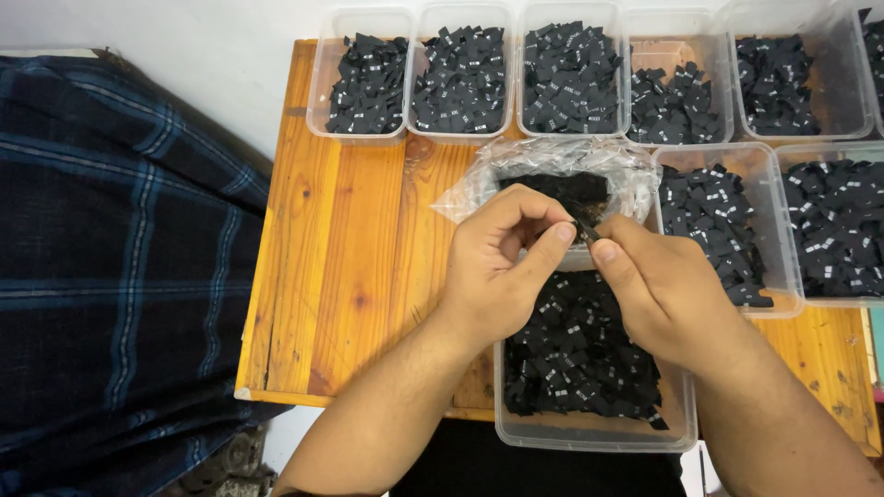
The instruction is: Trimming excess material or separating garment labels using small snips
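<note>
My left hand (502, 267) and my right hand (658, 290) meet above a clear plastic tub (589, 433) full of small black fabric labels (575, 354). Between both thumbs and forefingers I pinch one small black label (586, 230). Just beyond my hands lies an open clear plastic bag (543, 170) holding more black labels. Most of the pinched label is hidden by my fingertips.
Several clear tubs of black labels (460, 78) line the far edge of the wooden table (350, 267), with two more tubs (727, 230) at the right. Dark blue checked cloth (120, 276) covers the area left of the table.
</note>
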